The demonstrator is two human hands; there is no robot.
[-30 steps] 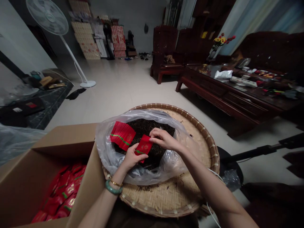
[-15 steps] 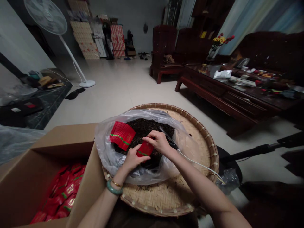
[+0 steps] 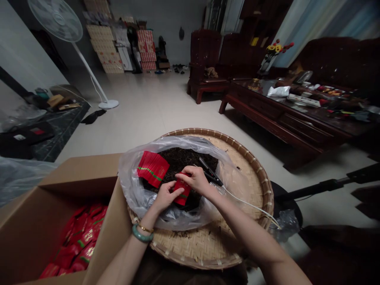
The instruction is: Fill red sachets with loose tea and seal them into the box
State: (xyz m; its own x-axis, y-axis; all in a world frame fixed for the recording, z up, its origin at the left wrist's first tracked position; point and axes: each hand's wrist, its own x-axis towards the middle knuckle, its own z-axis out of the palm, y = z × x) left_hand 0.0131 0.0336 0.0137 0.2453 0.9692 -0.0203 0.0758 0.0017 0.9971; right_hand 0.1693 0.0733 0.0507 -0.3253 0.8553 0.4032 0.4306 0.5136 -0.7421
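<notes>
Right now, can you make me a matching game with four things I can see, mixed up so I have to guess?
Things:
1. small packet
2. tall fan
3. thick bracelet
4. round tray

Clues:
A. white, standing on the floor
B. underneath the plastic bag
C. red, between the left hand and the right hand
D. green all over

Right pairs: 1-C, 2-A, 3-D, 4-B
</notes>
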